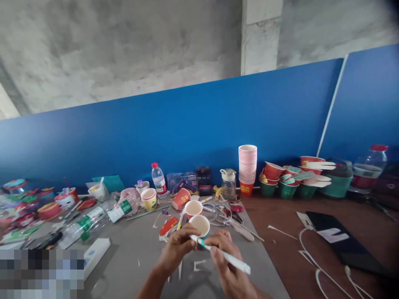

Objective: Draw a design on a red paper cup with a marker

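My right hand (229,259) is wrapped round a white marker pen (236,262) with a teal band near its front. Thumb and fingers of my left hand (180,245) pinch the front end of that pen. Whether a cap is on that end I cannot tell, as the fingers cover part of it. Just beyond the hands stands a paper cup (200,225), its pale inside facing up and its lower part hidden by my fingers. A second paper cup (193,209) stands right behind it. To their left, a red paper cup (181,199) lies tilted.
White paper scraps (199,265) lie on the grey mat. A tall cup stack (247,166) and a glass jar (229,185) stand along the blue partition (199,124). Plastic bottles (93,220) lie left. On the right are decorated cups (288,189), a black tablet-like slab (339,236) and white cables (311,253).
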Tool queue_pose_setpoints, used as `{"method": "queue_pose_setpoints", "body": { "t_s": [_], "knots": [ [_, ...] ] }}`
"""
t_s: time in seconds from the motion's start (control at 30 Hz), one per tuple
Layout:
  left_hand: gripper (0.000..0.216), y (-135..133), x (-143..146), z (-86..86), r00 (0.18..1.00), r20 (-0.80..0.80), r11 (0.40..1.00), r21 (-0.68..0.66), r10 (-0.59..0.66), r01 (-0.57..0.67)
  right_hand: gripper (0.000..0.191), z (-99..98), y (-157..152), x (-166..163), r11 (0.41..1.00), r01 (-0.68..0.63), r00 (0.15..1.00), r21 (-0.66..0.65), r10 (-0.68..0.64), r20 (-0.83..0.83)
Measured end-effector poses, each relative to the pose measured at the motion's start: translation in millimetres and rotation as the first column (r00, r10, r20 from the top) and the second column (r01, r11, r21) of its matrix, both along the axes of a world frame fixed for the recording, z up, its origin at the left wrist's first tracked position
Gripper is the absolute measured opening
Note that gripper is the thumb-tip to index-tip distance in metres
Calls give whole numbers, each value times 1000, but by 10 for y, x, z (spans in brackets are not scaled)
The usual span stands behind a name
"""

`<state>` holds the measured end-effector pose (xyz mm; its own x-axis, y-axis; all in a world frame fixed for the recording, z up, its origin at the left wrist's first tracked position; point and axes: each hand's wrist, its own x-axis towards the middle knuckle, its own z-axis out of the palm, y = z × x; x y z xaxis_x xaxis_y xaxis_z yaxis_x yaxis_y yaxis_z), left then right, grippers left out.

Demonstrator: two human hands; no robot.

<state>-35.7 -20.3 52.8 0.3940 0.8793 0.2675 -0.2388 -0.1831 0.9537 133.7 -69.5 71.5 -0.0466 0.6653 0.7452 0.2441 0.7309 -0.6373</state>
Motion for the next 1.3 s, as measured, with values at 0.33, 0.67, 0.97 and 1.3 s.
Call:
{"method": "queue_pose_setpoints", "body": {
  "t_s": [0.33,0.67,0.97,1.3],
  "knots": [
    [41,-90,41,13,998,-3,997,-45,60,-60,23,-109,30,-17,999,-15,1000,-51,14,-14],
    [34,-126,100,17,999,47,988,-152,-1,9,22,-118,3,-41,996,-55,998,-64,53,-37],
    [38,-191,161,2,1000,-1,987,-159,-3,3,28,-235,3,-86,989,-140,984,-55,132,-123],
    [36,-208,181,-81,999,-53,987,-161,10,-18,28,-210,-4,-91,990,-123,981,62,131,-146]
  ]
}}
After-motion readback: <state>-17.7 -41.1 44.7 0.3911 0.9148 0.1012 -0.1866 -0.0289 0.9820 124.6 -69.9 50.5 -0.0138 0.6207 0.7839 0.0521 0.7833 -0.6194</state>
